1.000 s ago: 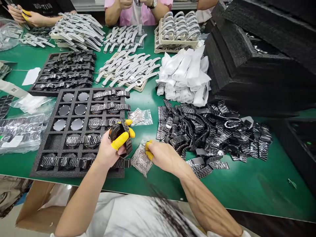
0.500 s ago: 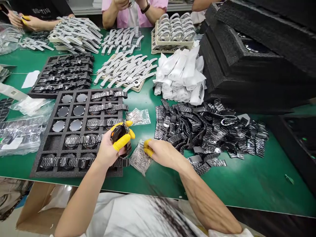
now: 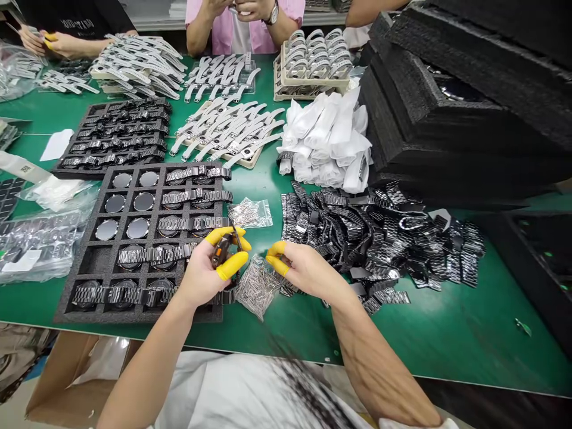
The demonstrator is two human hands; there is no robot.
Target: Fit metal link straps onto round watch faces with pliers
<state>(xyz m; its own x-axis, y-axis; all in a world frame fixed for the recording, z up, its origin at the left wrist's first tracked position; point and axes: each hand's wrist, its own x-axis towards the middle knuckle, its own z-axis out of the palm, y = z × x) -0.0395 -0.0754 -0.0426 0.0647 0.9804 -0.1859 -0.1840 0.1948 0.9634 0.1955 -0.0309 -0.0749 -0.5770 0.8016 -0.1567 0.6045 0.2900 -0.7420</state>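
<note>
My left hand [image 3: 218, 262], with yellow finger cots on its fingertips, is closed around a black watch [image 3: 222, 251] with an orange mark on its side. The watch is tilted above the right edge of a dark foam tray [image 3: 100, 263]. My right hand [image 3: 297, 265], also in yellow finger cots, pinches thumb to finger just right of the watch; whatever sits in the pinch is too small to make out. Dark metal links [image 3: 288, 290] show below that hand, and I cannot tell if it holds them. Between both hands lies a bag of thin metal pins [image 3: 257, 292].
Black metal watch bands [image 3: 357, 232] are heaped at right, beside white wrapped bundles [image 3: 326, 137] and tall stacked black foam [image 3: 447, 143]. A second pin bag [image 3: 250, 213] lies behind my hands. White-strapped watches [image 3: 227, 134] cover trays farther back. Co-workers sit across the table.
My right hand has lifted slightly off the pin bag and shifted right. My left hand has turned the watch and moved a little right. Dark links now show below my right hand.
</note>
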